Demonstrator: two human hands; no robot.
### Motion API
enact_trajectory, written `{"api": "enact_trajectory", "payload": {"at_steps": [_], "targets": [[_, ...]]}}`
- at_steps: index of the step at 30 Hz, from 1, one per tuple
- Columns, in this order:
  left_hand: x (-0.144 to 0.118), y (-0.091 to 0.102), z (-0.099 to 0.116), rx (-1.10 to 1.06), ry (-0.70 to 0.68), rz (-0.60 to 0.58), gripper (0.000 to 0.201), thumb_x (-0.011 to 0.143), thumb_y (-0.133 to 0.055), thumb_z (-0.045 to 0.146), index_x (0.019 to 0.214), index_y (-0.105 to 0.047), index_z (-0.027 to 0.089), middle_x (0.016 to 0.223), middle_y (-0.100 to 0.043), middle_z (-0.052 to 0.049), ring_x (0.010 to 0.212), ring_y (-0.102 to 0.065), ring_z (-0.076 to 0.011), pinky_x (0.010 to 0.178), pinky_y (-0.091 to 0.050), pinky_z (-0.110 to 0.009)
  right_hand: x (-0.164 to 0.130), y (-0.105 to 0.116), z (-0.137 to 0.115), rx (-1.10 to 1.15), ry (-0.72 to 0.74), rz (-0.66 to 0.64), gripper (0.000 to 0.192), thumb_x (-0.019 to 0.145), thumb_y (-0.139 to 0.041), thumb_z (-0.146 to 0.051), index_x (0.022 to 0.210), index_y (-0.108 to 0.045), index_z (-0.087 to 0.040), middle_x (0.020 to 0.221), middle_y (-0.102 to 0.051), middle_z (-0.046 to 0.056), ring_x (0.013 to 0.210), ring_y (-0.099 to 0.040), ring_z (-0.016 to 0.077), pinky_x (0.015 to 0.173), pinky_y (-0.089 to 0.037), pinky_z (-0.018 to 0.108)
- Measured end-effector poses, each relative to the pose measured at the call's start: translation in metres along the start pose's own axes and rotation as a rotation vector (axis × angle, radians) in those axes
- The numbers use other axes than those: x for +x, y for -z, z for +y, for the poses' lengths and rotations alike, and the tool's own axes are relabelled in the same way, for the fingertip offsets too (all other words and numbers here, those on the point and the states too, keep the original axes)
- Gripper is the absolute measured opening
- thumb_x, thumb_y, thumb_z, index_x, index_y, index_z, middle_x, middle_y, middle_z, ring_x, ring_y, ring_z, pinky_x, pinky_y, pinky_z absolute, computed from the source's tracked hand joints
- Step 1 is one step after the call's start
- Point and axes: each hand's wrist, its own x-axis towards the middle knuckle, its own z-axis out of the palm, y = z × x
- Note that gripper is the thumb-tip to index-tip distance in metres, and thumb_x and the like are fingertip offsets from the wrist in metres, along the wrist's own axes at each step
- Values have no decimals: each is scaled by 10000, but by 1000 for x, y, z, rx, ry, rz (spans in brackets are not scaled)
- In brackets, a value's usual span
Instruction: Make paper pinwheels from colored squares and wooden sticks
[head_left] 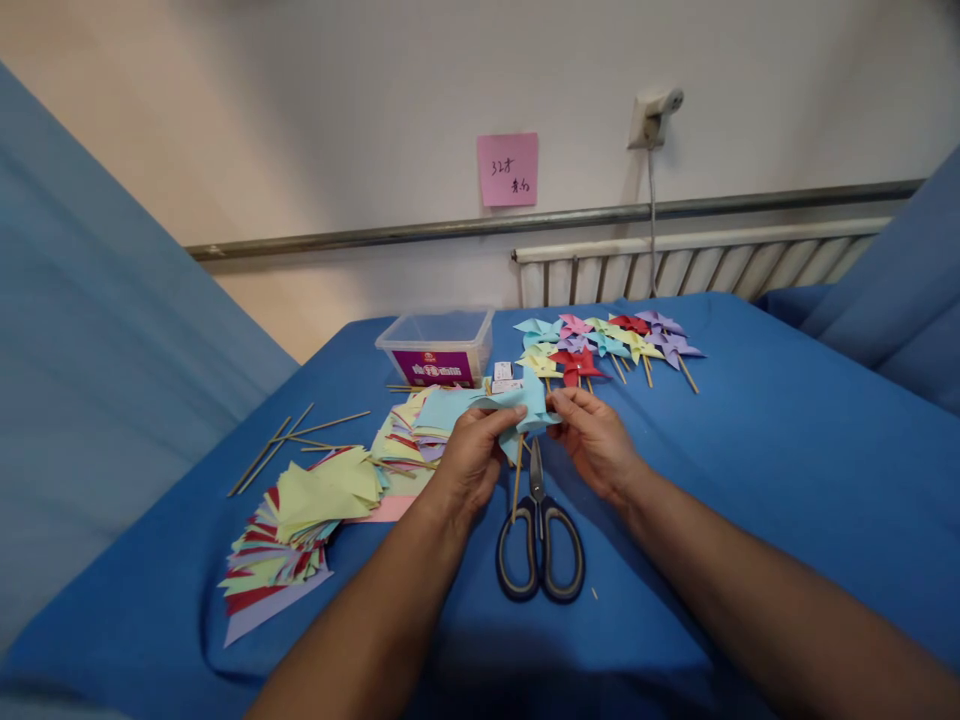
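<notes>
Between my two hands is a light blue paper pinwheel (534, 398) on a thin wooden stick (517, 478). My left hand (480, 445) grips it from the left, thumb on top of the paper. From the right, the fingers of my right hand (589, 430) pinch one of its blades. Scissors (538, 545) with dark handles lie just below on the blue cloth, blades pointing away from me and partly under the pinwheel. Left of my left hand are fanned stacks of coloured paper (322, 495), with more sheets (401, 435) behind, partly covered by my hand.
Several finished pinwheels (600, 345) lie at the back right of the blue-covered table (750, 480). A clear plastic box (439, 345) with a purple label stands at the back, near small white boxes (505, 378). Loose sticks (281, 445) lie at the left. A radiator (697, 265) runs behind.
</notes>
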Motion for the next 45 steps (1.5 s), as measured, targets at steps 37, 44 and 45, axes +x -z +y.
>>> {"api": "enact_trajectory", "payload": {"at_steps": [37, 44, 45], "targets": [[-2, 2, -3, 86, 167, -65, 194, 630, -800, 227, 753, -719, 100, 670, -672, -41, 603, -589, -135, 628, -461, -256, 3, 3, 4, -67, -33, -44, 299, 587, -884, -343, 743, -676, -196, 720, -678, -15, 658, -579, 129, 652, -434, 278], [2, 8, 6, -100, 271, -216, 163, 748, -713, 264, 832, -691, 126, 735, -657, -38, 626, -587, -144, 618, -474, -272, 7, 5, -4, 50, -101, -46, 277, 628, -868, -312, 818, -703, -196, 805, -711, 2, 689, -611, 131, 669, -480, 283], [1, 8, 6, -90, 269, -226, 167, 750, -723, 259, 842, -688, 124, 740, -658, -40, 629, -590, -144, 616, -472, -269, 7, 6, -4, 62, -111, -54, 273, 634, -864, -310, 824, -704, -196, 810, -712, 2, 688, -611, 130, 668, -482, 284]]}}
